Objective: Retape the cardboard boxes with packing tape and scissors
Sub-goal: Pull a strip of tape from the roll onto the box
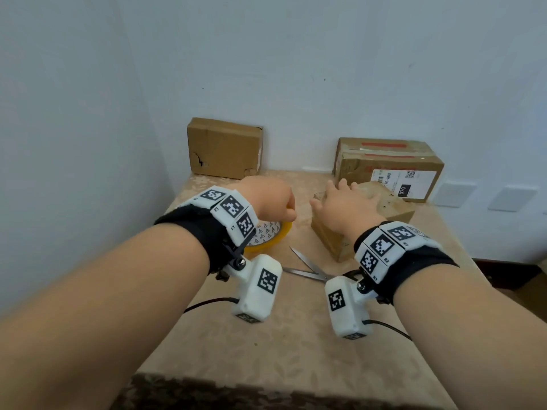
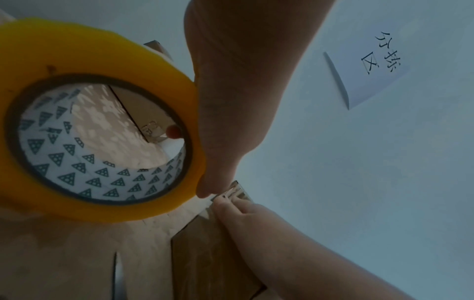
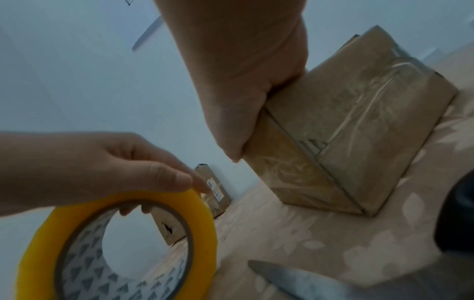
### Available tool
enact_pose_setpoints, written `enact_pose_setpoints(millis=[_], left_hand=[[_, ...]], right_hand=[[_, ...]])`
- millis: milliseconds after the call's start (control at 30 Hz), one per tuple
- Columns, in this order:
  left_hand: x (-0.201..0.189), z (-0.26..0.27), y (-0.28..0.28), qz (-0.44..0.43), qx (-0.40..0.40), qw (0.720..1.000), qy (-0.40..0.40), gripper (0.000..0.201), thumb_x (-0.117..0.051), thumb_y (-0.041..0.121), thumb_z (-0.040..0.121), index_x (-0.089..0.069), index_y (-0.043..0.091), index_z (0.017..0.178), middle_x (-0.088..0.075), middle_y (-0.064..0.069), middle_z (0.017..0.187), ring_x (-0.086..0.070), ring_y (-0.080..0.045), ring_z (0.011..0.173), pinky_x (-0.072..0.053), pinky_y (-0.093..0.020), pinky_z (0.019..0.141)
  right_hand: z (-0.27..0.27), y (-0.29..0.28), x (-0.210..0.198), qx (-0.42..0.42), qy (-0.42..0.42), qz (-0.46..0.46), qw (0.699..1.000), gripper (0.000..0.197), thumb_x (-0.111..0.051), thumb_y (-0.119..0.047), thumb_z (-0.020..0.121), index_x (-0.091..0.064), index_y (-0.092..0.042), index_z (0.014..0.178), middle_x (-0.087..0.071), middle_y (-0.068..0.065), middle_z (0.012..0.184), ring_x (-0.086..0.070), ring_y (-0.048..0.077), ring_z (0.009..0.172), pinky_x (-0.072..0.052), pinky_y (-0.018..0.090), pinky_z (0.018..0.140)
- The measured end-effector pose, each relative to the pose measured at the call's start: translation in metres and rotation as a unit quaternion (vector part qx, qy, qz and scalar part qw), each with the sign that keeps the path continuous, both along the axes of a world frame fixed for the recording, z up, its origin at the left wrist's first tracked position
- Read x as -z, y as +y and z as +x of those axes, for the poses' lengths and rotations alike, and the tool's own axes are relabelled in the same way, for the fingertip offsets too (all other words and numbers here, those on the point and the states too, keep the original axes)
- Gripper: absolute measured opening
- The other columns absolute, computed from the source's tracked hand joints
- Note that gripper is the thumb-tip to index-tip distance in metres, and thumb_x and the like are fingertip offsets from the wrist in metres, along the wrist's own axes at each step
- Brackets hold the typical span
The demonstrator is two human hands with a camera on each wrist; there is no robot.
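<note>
Our left hand [image 1: 270, 199] has its fingers curled round the yellow tape roll [image 3: 115, 249], thumb on the outer rim and fingertips inside the core, holding it just above the counter [image 1: 266, 350]. Our right hand [image 1: 344, 202] lies with fingers spread flat on top of the small box [image 3: 346, 125], steadying it. The scissors [image 1: 307, 269] lie blades apart on the counter between our wrists.

We judge the main risk to be the loose tape end: we cannot tell where it sits on the roll, and one-handed picking could tangle it or let it fold onto itself. The small box looks light, so pulling tape across it could drag it if our palm eases off. The scissor blades point towards our forearms, so a careless reach could catch them.
</note>
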State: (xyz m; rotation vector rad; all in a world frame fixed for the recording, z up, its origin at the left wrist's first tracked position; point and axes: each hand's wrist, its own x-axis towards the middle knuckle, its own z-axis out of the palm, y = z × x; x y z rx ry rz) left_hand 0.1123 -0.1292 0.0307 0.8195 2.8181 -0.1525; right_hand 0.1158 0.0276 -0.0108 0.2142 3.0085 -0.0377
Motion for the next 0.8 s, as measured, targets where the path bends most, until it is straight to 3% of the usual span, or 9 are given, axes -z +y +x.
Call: enact_pose_setpoints(millis=[67,233,433,533,633,733,800], left_hand=[[0.0,-0.002,0.0,-0.001,0.005,1.0,-0.005,0.036,-0.048,0.045,0.093,-0.063,0.027,0.12,-0.066,0.005,0.109,-0.06,-0.015,0.095,-0.052,-0.034,0.081],[0.003,-0.008,-0.002,0.007,0.021,1.0,0.02,0.045,-0.057,0.05,0.088,-0.058,0.025,0.126,-0.061,0.004,0.118,-0.056,-0.014,0.1,-0.046,-0.029,0.077],[0.006,-0.013,-0.011,0.063,0.006,0.997,0.036,0.047,-0.062,0.052,0.083,-0.057,0.027,0.122,-0.059,0.003,0.117,-0.055,-0.017,0.104,-0.048,-0.035,0.084],[0.008,-0.012,-0.016,0.077,0.01,0.996,0.045,0.048,-0.06,0.051,0.086,-0.055,0.028,0.128,-0.056,0.002,0.122,-0.053,-0.018,0.11,-0.045,-0.031,0.085],[0.014,-0.008,-0.019,0.089,0.013,0.994,0.059,0.05,-0.054,0.049,0.091,-0.047,0.031,0.137,-0.051,0.001,0.125,-0.05,-0.019,0.113,-0.04,-0.028,0.079],[0.022,-0.002,-0.025,0.103,0.003,0.991,0.085,0.051,-0.047,0.05,0.093,-0.042,0.033,0.14,-0.047,-0.002,0.128,-0.045,-0.022,0.115,-0.04,-0.034,0.09],[0.028,0.003,-0.029,0.096,-0.007,0.988,0.119,0.051,-0.041,0.052,0.095,-0.039,0.033,0.142,-0.042,-0.002,0.133,-0.039,-0.023,0.12,-0.034,-0.039,0.097]], right_hand=[[-0.002,-0.004,0.004,0.013,-0.005,0.007,1.0,0.069,-0.022,-0.054,0.099,-0.003,-0.016,0.155,-0.001,0.009,0.162,-0.002,0.031,0.149,-0.005,0.069,0.111],[-0.01,-0.006,0.01,0.028,-0.015,-0.003,1.0,0.068,-0.023,-0.047,0.101,0.001,-0.013,0.154,0.004,0.011,0.162,0.004,0.032,0.148,0.0,0.068,0.111],[-0.014,-0.012,0.013,0.034,-0.018,-0.001,0.999,0.061,-0.021,-0.036,0.104,0.003,-0.011,0.154,0.006,0.009,0.162,0.006,0.034,0.148,0.002,0.067,0.111],[-0.013,-0.011,0.013,0.03,-0.025,0.007,0.999,0.065,-0.024,-0.04,0.103,0.004,-0.01,0.154,0.007,0.008,0.162,0.007,0.033,0.148,0.003,0.068,0.109],[-0.014,-0.017,0.014,0.037,-0.025,0.016,0.999,0.061,-0.025,-0.026,0.104,0.006,-0.008,0.153,0.007,0.011,0.162,0.006,0.036,0.148,0.001,0.067,0.111],[-0.012,-0.021,0.017,0.034,-0.015,0.013,0.999,0.06,-0.025,-0.022,0.103,0.006,-0.004,0.152,0.006,0.015,0.161,0.005,0.037,0.147,0.002,0.065,0.113],[-0.01,-0.018,0.013,0.019,-0.022,0.02,0.999,0.061,-0.02,-0.031,0.104,0.006,-0.004,0.152,0.007,0.014,0.161,0.007,0.033,0.148,0.003,0.064,0.114]])
